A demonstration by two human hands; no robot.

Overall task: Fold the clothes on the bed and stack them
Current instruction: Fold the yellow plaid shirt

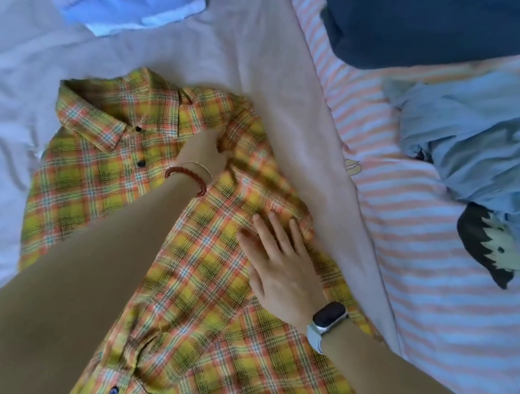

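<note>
A yellow and orange plaid shirt (201, 255) lies spread on the pale sheet (265, 69) of the bed, collar toward the far side, buttons facing up; its lower part runs out of the bottom of the picture. The left hand (204, 149) reaches across the chest of the shirt to the fold near the right shoulder, where its fingers disappear under the cloth, so whether they pinch the fabric or only push it cannot be made out. A red bead bracelet (187, 178) sits on that wrist. The right hand (280, 263) lies flat on the shirt with straight, spread fingers, pressing the folded side down; a watch (329, 318) is on its wrist.

At the far left a stack of folded light blue and white clothes (128, 0) is cut off by the top edge. To the right, on a striped blanket (434, 295), sit a dark blue folded garment (446, 30), partly out of view, and a crumpled light blue garment (483, 137)
</note>
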